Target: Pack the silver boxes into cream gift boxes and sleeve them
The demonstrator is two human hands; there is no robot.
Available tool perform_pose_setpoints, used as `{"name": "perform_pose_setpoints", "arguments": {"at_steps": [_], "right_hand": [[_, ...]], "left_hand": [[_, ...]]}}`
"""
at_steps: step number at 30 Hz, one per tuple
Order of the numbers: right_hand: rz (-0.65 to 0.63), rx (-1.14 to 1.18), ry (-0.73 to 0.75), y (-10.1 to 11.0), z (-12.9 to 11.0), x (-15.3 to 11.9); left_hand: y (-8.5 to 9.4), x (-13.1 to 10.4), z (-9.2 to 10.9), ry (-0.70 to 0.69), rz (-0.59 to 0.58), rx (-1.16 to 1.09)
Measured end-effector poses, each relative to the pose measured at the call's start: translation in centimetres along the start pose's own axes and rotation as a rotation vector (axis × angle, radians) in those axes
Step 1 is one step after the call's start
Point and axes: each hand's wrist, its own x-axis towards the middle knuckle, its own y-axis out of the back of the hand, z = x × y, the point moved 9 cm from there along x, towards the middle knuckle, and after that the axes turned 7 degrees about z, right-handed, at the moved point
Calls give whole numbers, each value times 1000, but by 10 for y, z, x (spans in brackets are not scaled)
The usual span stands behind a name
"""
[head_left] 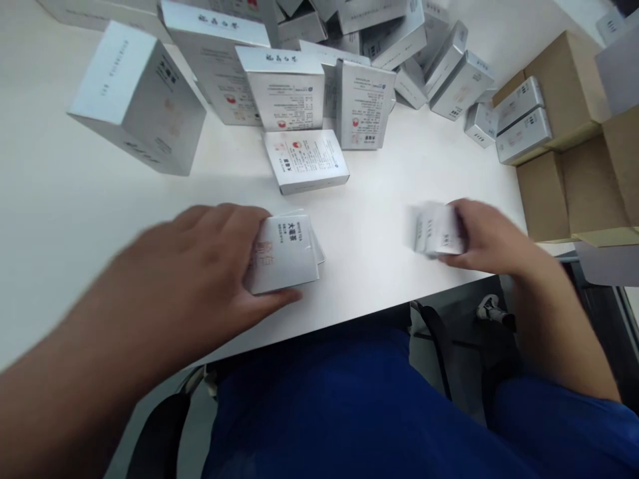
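Observation:
My left hand point(214, 249) is closed around a small silver-white tea box point(287, 256), thumb along its near edge and fingers over the far side. A second flat box or card point(317, 246) sticks out from under it at the right. Farther right, my right hand point(482, 236) grips small silver-white boxes point(439, 229) near the table's front edge. Motion blurs them, and I cannot tell how many there are. Between and beyond the hands, a white printed box point(307, 159) lies flat on the white table point(369, 233).
Several silver-white boxes point(284, 90) stand or lie heaped at the back. A large box point(144, 100) stands at the left. Brown cartons point(564, 86) at the right hold or border small tea boxes point(524, 136). Below the table edge are chair parts point(434, 339) and a shoe point(492, 309).

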Motion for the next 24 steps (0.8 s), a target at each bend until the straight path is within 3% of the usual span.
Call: {"name": "perform_pose_setpoints", "arguments": {"at_steps": [3, 6, 10, 15, 20, 24], "right_hand": [[-39, 8, 46, -21, 8, 4], [-35, -2, 91, -25, 15, 3], [-13, -111, 178, -19, 12, -7], [-76, -252, 251, -26, -8, -22], [-92, -195, 278, -28, -28, -28], [-81, -143, 272, -28, -32, -27]], "left_hand": [[-5, 8, 15, -65, -42, 232], [-8, 13, 16, -135, -16, 291], [-8, 18, 6, -179, 54, 100], [-13, 23, 14, -184, -63, -143], [-5, 20, 32, -285, 47, -19], [-4, 7, 40, -403, 214, 60]]}}
